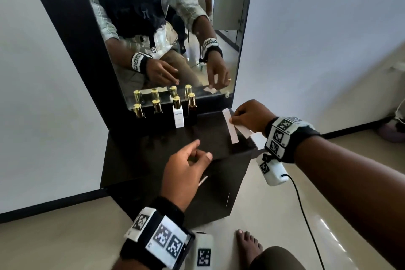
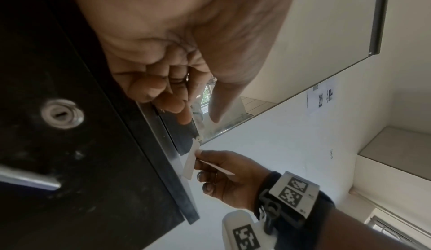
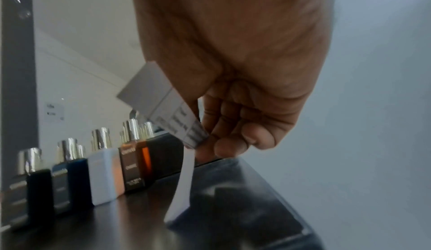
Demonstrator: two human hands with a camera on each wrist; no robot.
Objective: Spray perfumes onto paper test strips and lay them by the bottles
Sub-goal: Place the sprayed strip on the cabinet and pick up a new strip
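From the head camera, a black glossy dresser top [image 1: 153,155] stands before a tall black-framed mirror [image 1: 166,28], and four perfume bottles with gold caps line its back edge: two dark ones at the left [image 1: 138,111] [image 1: 157,106], a white rectangular bottle [image 1: 178,116] and a dark amber bottle [image 1: 192,108] beside it. The right hand [image 1: 252,116] hovers over the right rear corner of the top, thumb and fingers pinching white paper test strips; one long white strip [image 1: 230,126] hangs down and forward from the fingertips, its lower end near or on the surface, while another strip end [image 1: 244,130] sticks out toward the wrist. The left hand [image 1: 186,166] floats above the front edge of the top, fingers loosely curled, thumb and forefinger apart, holding nothing. From the left wrist camera, the left palm [image 2: 186,42] fills the upper part, fingers half bent and empty, beside the black drawer front with a round metal keyhole [image 2: 62,114]; farther off the right hand [image 2: 224,176] pinches the strips [image 2: 190,163] at the dresser's edge. From the right wrist camera, the right hand [image 3: 233,88] grips a small bundle of strips [image 3: 163,102] between thumb and fingers, one strip [image 3: 183,185] trailing down to the dark top, just right of the row of bottles [image 3: 104,174].
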